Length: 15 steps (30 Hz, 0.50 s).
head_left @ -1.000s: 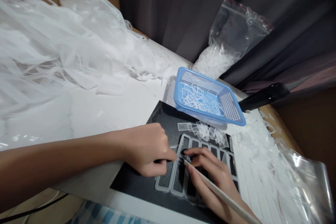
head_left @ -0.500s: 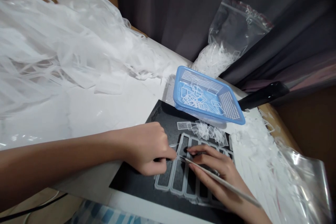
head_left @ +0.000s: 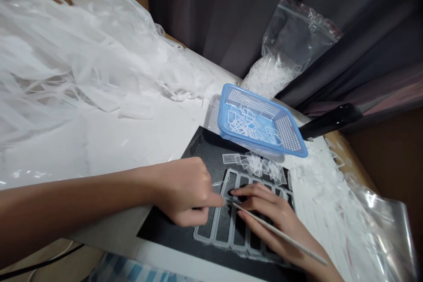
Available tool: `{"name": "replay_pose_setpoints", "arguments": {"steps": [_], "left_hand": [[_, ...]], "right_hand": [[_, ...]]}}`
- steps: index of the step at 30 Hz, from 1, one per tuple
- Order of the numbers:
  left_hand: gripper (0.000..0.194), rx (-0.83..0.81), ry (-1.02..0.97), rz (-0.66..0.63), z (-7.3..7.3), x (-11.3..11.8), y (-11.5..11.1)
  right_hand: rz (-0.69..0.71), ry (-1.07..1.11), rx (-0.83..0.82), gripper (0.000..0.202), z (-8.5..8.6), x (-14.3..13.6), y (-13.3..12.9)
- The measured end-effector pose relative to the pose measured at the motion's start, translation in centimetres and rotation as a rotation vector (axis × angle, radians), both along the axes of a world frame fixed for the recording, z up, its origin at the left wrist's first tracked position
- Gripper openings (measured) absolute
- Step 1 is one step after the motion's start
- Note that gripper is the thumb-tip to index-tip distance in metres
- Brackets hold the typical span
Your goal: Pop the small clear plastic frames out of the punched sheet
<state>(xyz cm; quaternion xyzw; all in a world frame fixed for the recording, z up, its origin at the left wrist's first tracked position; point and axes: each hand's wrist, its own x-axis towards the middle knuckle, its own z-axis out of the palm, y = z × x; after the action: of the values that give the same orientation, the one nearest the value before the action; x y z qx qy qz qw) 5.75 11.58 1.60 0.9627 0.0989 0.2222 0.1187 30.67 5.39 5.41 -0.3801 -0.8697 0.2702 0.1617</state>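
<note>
My left hand [head_left: 190, 191] is closed, its index finger and thumb at the upper-left part of a translucent frame sheet [head_left: 228, 243] with several long slots. A thin white strip [head_left: 217, 183] shows behind those fingers; whether they grip it is hidden. My right hand [head_left: 276, 213] is closed around a thin pale stick-like tool [head_left: 280, 233], its tip meeting the sheet beside my left fingertip. The right fingertips rest on the sheet's slots. Under the sheet lies a black mat [head_left: 172, 224]. Small clear rectangular frames [head_left: 256, 164] are heaped just beyond the sheet.
A blue basket [head_left: 264, 141] holding white rectangular frames stands behind the mat. Behind it leans a clear zip bag [head_left: 280, 61] of similar pieces. White plastic scraps [head_left: 82, 44] pile up at the left. A black object [head_left: 332, 121] and a clear bag [head_left: 386, 224] are at the right.
My left fingertip has shifted slightly right and down along the sheet. The right fingers have moved a little left, and the tool has tilted slightly.
</note>
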Motion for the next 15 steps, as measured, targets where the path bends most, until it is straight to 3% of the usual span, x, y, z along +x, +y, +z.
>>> {"name": "replay_pose_setpoints", "arguments": {"steps": [3,9,15], "left_hand": [[0.024,0.002,0.061,-0.059,0.0,0.0,-0.1],[0.032,-0.077,0.014,-0.034,0.1,0.1,-0.1],[0.030,-0.143,-0.006,-0.034,0.3,0.1,-0.1]], "right_hand": [[0.013,0.000,0.029,0.012,-0.3,-0.3,-0.1],[0.064,-0.037,0.219,0.015,-1.3,-0.9,-0.5],[0.007,-0.094,0.324,0.014,-1.6,0.0,-0.4]]}}
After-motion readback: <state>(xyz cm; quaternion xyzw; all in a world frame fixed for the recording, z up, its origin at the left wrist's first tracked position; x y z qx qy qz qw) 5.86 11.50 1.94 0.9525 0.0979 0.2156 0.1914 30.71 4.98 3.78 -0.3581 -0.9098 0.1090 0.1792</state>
